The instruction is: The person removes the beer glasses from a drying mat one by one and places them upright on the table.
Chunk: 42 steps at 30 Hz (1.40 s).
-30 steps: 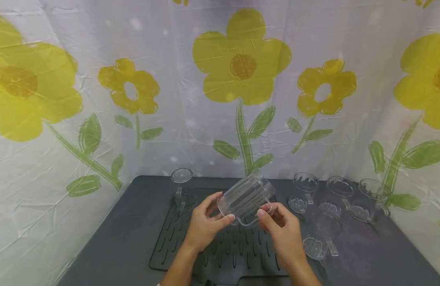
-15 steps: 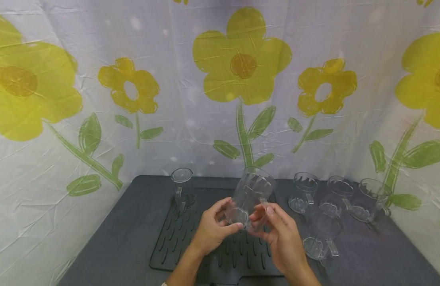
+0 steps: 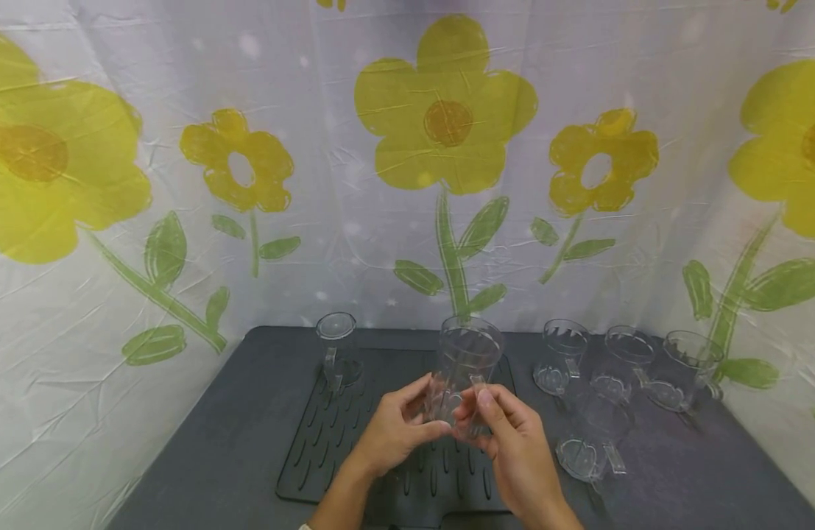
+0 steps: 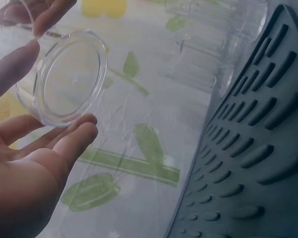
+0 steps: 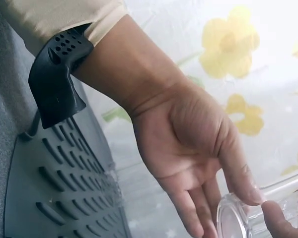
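Note:
A clear plastic mug (image 3: 470, 346) is held upright over the dark drying mat (image 3: 301, 478), its open rim at the top. The left hand (image 3: 397, 427) grips the lower part of the mug, thumb in front. Its round base (image 4: 72, 82) faces the left wrist camera, with the left fingers (image 4: 77, 139) around it. The right hand (image 3: 509, 442) pinches the mug's handle between thumb and fingers. In the right wrist view the left hand (image 5: 188, 134) shows its palm, beside the mug's base (image 5: 231, 218), and right fingers (image 5: 280, 223) appear at the lower edge.
Another clear mug (image 3: 336, 331) stands upside down on the mat's back left corner. Several clear mugs stand upright on the dark table (image 3: 195, 442) at right, the nearest mug (image 3: 582, 460) close by the right hand. A flower-printed curtain (image 3: 341, 221) hangs behind.
The mug has turned from tilted sideways, its mouth toward the upper right, to upright, and sits slightly lower. Both hands turned with it, and the right hand stays at the handle.

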{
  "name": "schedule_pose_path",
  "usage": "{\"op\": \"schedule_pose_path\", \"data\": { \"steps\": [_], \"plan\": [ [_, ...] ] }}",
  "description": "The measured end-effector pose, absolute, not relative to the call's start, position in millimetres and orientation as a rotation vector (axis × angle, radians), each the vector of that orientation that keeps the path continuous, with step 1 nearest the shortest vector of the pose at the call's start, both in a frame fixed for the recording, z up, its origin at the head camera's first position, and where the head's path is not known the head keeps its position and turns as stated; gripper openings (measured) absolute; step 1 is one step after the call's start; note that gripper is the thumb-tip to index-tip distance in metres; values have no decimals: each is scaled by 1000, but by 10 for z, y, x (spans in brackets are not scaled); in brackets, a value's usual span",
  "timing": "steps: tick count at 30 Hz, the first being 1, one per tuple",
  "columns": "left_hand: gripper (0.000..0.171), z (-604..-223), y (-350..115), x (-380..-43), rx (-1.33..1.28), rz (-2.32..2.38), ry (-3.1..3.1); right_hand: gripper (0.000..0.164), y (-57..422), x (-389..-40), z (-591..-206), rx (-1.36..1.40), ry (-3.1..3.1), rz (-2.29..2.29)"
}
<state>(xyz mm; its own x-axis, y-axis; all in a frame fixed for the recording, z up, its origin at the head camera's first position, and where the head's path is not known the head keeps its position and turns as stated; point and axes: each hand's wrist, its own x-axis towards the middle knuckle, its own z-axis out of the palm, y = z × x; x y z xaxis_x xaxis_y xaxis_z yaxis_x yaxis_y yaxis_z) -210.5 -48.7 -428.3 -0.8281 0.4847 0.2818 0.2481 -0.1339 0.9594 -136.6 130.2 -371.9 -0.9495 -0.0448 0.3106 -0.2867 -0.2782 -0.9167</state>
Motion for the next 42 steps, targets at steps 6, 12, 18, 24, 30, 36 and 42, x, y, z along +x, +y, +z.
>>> {"op": "schedule_pose_path", "data": {
  "steps": [6,12,18,24,30,36,42],
  "plan": [
    [78,-4287,-510,-2133,847,2106,1881,29,1286,-1348,-3735,405,-1783,2354],
    [79,-4290,-502,-2143,850,2126,1854,27,1270,-1330,-3755,423,-1760,2354],
    [78,-4290,-489,-2133,850,2124,1899,27,1237,-1332,-3770,434,-1781,2266],
    [80,-4303,-468,-2107,839,2109,1974,26,1220,-1308,-3754,385,-1817,2204],
    [79,-4313,-502,-2084,824,2102,2041,26,1258,-1284,-3726,316,-1872,2145],
    [78,-4241,-630,-2055,774,2089,2150,26,1355,-1270,-3668,261,-1934,2054],
    [79,-4182,-809,-2044,737,2106,2257,25,1475,-1236,-3589,259,-1950,2008]
  ]
}}
